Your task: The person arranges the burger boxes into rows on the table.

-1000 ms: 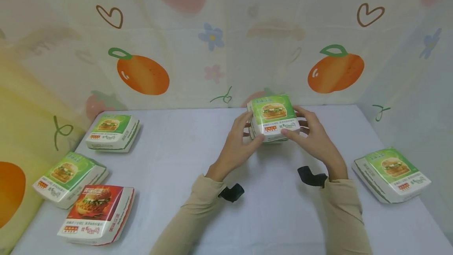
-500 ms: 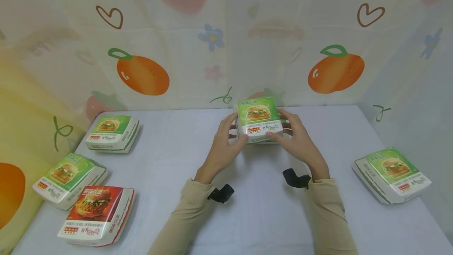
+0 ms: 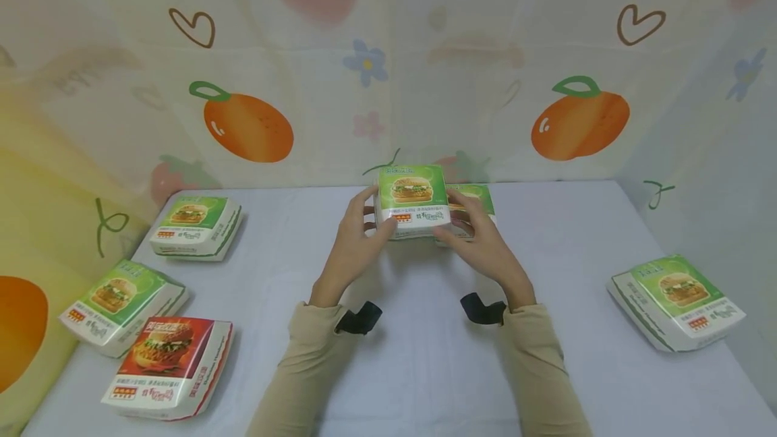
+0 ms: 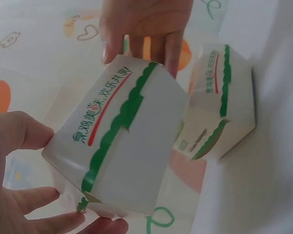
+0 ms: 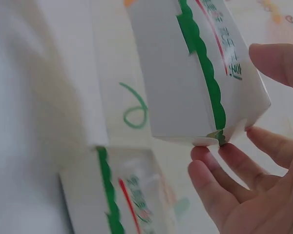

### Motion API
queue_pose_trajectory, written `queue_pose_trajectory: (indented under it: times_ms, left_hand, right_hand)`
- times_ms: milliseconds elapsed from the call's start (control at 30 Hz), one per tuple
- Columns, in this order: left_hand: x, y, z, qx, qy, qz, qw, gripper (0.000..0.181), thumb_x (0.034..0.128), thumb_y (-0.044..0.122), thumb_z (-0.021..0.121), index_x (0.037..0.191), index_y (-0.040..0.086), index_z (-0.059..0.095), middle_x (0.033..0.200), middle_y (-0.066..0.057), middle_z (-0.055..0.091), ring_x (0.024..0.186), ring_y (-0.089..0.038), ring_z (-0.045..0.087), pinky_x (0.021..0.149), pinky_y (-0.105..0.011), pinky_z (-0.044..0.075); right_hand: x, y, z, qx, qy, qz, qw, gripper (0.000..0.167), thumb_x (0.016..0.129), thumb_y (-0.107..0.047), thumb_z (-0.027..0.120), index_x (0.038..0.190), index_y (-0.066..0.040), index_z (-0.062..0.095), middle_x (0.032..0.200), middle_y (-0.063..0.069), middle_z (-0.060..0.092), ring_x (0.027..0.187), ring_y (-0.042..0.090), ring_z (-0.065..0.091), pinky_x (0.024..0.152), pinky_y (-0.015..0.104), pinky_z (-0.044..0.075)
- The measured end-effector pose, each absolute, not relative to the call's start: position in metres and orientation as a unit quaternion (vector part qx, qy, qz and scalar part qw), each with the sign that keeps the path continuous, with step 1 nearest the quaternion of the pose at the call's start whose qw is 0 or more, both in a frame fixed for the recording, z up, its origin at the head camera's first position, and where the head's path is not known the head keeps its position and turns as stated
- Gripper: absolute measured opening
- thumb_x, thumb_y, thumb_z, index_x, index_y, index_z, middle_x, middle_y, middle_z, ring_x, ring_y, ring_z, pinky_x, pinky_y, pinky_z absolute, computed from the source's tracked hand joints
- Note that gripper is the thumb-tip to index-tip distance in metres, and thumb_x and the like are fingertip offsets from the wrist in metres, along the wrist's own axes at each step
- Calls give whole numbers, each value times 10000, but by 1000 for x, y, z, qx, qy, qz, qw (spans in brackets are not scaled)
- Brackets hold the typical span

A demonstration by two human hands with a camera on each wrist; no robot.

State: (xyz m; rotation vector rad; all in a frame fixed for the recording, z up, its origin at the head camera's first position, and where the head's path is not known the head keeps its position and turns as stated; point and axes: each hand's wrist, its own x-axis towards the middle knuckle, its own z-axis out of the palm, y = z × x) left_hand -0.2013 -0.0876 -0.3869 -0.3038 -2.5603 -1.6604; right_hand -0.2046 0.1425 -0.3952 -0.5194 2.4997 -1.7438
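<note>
A held burger box (image 3: 414, 195) with a green lid is being gripped between two hands over the far middle of the white table (image 3: 419, 356). Its left side is being clasped by the curled fingers and thumb of the left hand (image 3: 352, 247), its right side by those of the right hand (image 3: 484, 245); neither side is being favoured, the box being centred between them. By the wrist views, it is apparently being held off the table

The key relation is being judged to be with the resting burger box (image 3: 484, 193): the held burger box is being carried just left of it and slightly nearer, and its left part is being hidden from the head view. The right hand is being placed nearer to this neighbour, its fingers being set in the gap; whether they are being touched by it cannot be told

The lid's green part is being pointed to the far side, the white lettered strip to the near side. No clear long axis is being shown, the lid being almost square
</note>
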Motion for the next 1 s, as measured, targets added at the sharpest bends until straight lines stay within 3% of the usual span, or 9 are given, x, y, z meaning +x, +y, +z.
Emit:
queue_pose_trajectory:
  times_ms: [467,833,1000]
  left_hand:
    - [-205,-111,-385,-52,-856,-514,15,674,928,231,561,1522,69,287,1475,-128,420,1270,-305,474,942,-440,522]
    - [-210,-117,-391,-32,-862,-506,3,682,927,226,542,1533,64,272,1527,-134,371,1279,-308,461,943,-451,534]
    - [-213,-118,-397,-24,-864,-503,-8,692,938,249,534,1542,59,256,1517,-148,380,1282,-319,455,965,-469,521]
  right_hand:
    - [-201,109,-412,-184,796,-574,54,859,906,-196,734,1582,-122,208,1642,101,209,1481,350,321,1212,432,306]
    - [-203,97,-424,-169,794,-578,83,943,903,-261,738,1599,-125,117,1673,64,124,1516,292,254,1233,401,263]
    - [-206,90,-432,-167,787,-586,92,984,902,-214,736,1600,-90,53,1679,73,82,1540,270,175,1250,399,211]
